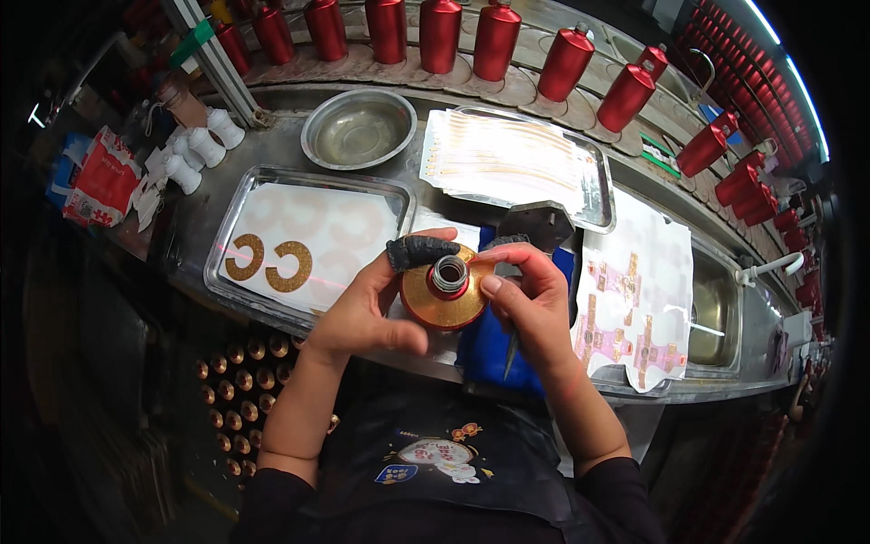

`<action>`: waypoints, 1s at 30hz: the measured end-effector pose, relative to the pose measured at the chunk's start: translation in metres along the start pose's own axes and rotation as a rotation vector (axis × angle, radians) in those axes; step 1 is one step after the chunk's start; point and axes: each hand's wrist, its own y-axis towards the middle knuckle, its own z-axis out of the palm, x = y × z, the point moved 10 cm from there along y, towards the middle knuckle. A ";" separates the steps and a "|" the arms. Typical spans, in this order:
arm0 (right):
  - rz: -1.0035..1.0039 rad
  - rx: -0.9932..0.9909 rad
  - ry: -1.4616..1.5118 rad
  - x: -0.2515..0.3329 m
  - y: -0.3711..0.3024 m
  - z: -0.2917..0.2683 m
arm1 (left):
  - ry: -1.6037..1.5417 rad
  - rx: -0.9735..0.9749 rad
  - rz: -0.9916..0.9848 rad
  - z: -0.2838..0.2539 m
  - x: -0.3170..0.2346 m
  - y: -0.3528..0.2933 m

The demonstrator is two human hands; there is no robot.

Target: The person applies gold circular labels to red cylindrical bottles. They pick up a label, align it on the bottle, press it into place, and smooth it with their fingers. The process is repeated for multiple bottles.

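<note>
A red bottle (451, 317) stands between my hands, seen from above, its bare threaded neck (450, 272) uncapped. Shiny gold C-shaped decal material (426, 304) covers its sloping shoulder. My left hand (367, 304) curves around the left side, a black cover on one finger. On the right of the shoulder, my right hand (535, 295) presses thumb and fingertips against the gold surface. A thin pointed tool (512, 355) sticks out below the right palm; its kind is unclear. Two loose gold C-shaped decals (289, 267) lie on white sheet in a steel tray (217, 272) to the left.
Behind are a metal basin (360, 130) of liquid and a tray of striped sheets (498, 159). Red bottles (387, 32) line the curved conveyor (353, 74). Pink-and-gold decal sheets (634, 308) lie right, beside a sink (716, 317). Blue padding (494, 358) is under the bottle.
</note>
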 end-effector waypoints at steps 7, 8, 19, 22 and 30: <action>-0.087 -0.051 -0.225 0.001 -0.011 0.010 | -0.025 -0.221 -0.037 -0.007 0.021 -0.009; -0.065 -0.044 -0.232 0.000 -0.010 0.010 | -0.021 -0.222 -0.010 -0.008 0.019 -0.009; -0.100 -0.027 -0.292 0.006 -0.011 0.012 | -0.018 -0.325 0.074 -0.017 0.025 -0.019; -0.057 -0.028 -0.257 0.001 -0.011 0.012 | -0.054 -0.295 0.113 -0.015 0.024 -0.016; -0.097 -0.003 -0.302 0.000 -0.011 0.011 | -0.045 -0.299 0.104 -0.013 0.026 -0.016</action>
